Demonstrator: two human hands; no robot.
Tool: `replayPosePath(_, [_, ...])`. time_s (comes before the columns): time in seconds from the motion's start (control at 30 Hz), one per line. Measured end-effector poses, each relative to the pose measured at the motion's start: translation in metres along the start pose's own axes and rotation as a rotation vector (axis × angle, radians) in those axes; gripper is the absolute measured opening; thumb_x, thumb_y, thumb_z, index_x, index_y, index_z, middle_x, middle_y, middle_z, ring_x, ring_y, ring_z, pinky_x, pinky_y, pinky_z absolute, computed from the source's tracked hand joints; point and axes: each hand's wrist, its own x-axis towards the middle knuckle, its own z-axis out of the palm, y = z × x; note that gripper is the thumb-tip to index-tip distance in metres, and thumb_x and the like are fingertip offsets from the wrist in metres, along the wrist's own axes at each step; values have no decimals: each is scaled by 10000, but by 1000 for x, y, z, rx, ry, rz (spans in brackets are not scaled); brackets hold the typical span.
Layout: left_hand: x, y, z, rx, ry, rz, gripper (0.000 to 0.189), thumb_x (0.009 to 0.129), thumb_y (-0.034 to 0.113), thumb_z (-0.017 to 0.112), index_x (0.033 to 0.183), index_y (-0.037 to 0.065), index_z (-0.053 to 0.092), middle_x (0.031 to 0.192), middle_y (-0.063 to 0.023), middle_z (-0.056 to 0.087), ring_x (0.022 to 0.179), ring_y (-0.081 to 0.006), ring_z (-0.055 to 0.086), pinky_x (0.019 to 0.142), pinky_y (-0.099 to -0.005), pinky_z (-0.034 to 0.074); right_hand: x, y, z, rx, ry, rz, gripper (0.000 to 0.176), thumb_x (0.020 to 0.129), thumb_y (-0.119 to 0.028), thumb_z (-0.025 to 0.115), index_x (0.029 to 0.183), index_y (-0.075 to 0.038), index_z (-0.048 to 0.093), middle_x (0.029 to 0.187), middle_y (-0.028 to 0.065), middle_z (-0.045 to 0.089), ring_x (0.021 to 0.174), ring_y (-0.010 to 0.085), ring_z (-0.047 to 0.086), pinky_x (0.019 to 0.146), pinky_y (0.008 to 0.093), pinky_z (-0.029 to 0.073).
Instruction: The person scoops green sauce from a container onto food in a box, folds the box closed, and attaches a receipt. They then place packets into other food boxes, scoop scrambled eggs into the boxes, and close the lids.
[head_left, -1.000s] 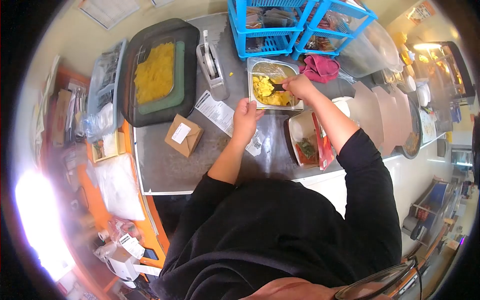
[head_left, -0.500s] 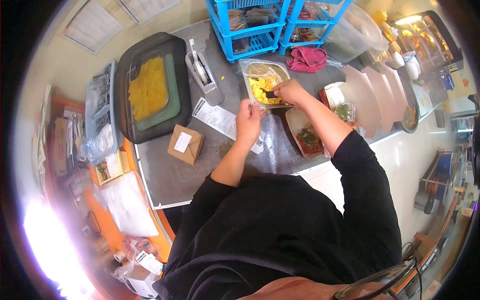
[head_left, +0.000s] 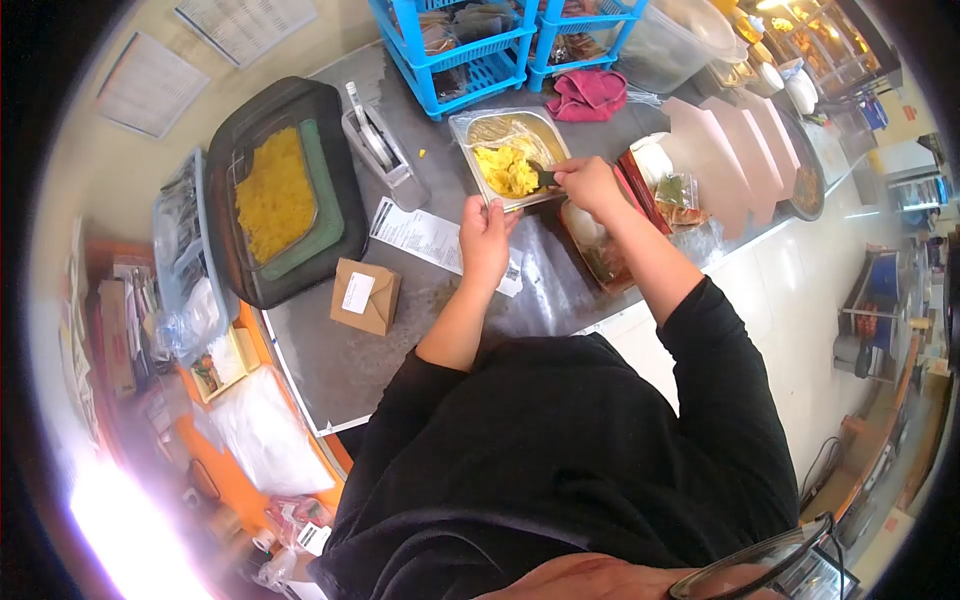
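Note:
A square metal pan (head_left: pixel 548 132) with clear plastic film at its rim holds lumpy yellow food (head_left: pixel 505 170) that looks like scrambled egg. My left hand (head_left: pixel 486 238) grips its near edge, thumb on top. My right hand (head_left: pixel 592 186) is closed round a dark utensil (head_left: pixel 545 178), whose black end touches the food; its exact kind is partly hidden. Under my right forearm, an open takeaway box (head_left: pixel 590 262) with greens inside is partly covered. A printed receipt (head_left: pixel 425 232) lies left of my left hand.
A glass dish (head_left: pixel 275 190) of yellow food sits on a black tray at left. Near it are a kraft box (head_left: pixel 366 296) and a tape dispenser (head_left: pixel 385 150). Blue racks (head_left: pixel 470 70), a pink cloth (head_left: pixel 588 95) and pale open cartons (head_left: pixel 715 160) stand beyond.
The camera view has shifted, so the table appears further left. The utensil's black end has moved to the right side of the food. My left hand still holds the pan.

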Motion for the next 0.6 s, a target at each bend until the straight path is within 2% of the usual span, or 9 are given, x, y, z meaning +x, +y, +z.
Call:
replayPosePath(0.03, [-1, -2, 0, 16, -11, 12, 138, 994, 136, 428, 1041, 7, 438, 1008, -121, 616, 916, -197, 648, 829, -301, 525, -4, -2, 2, -235, 65, -196, 223, 798, -168, 595, 949, -75, 731, 888, 164, 694, 734, 273, 683, 654, 389, 531])
replayPosePath(0.13, [-2, -7, 1, 56, -48, 44, 137, 994, 133, 427, 1052, 9, 437, 1006, -116, 616, 895, -172, 641, 821, -286, 522, -7, -38, 10, -535, -87, -99, 234, 788, -190, 569, 930, -112, 738, 939, 176, 680, 828, 309, 674, 736, 407, 530])
replayPosePath(0.2, [-2, -6, 2, 64, -59, 61, 140, 993, 130, 427, 1062, 8, 434, 1006, -116, 617, 885, -161, 637, 812, -276, 519, 0, -45, 17, -450, -180, -187, 218, 776, -164, 591, 928, -124, 742, 913, 155, 689, 824, 291, 672, 749, 379, 523])
replayPosePath(0.23, [-2, -4, 2, 69, -68, 53, 139, 995, 136, 426, 1074, 22, 434, 1035, -119, 616, 920, -184, 637, 829, -298, 514, 5, -46, 19, -407, -225, -233, 213, 770, -152, 602, 927, -130, 744, 900, 145, 694, 821, 283, 672, 755, 366, 520])
replayPosePath(0.33, [-2, 0, 0, 82, -87, 37, 140, 998, 146, 422, 1098, 49, 433, 1093, -128, 612, 992, -231, 638, 868, -344, 503, 24, -25, 19, -92, -354, -220, 193, 769, -120, 621, 915, -98, 745, 900, 141, 705, 805, 221, 675, 755, 330, 509])
replayPosePath(0.37, [-2, -2, -2, 85, -88, 37, 140, 999, 146, 419, 1099, 49, 432, 1094, -129, 611, 995, -234, 637, 874, -347, 502, 30, -10, 23, -11, -357, -255, 196, 805, -104, 622, 961, -106, 741, 789, 96, 691, 663, 159, 606, 617, 329, 490])
replayPosePath(0.47, [-4, 0, -3, 79, -78, 31, 145, 1002, 150, 413, 1103, 47, 428, 1103, -136, 606, 1003, -244, 636, 895, -358, 497, 8, -21, 1, 239, -401, 348, 225, 861, -126, 596, 1054, -116, 711, 693, 31, 602, 568, 117, 483, 464, 306, 398])
replayPosePath(0.5, [-5, 1, -4, 74, -72, 27, 148, 1002, 152, 412, 1105, 47, 426, 1107, -138, 604, 1006, -248, 635, 902, -362, 495, -9, -40, -14, 271, -394, 419, 254, 900, -131, 565, 1130, -110, 670, 671, -21, 504, 535, 77, 365, 406, 254, 277])
replayPosePath(0.6, [-5, -1, -4, 7, -40, 6, 158, 995, 137, 421, 1097, 17, 412, 1067, -151, 605, 968, -244, 647, 847, -329, 511, -8, -14, -4, 587, -257, 446, 239, 911, -139, 562, 1122, -104, 671, 671, -4, 540, 493, 100, 403, 415, 263, 339])
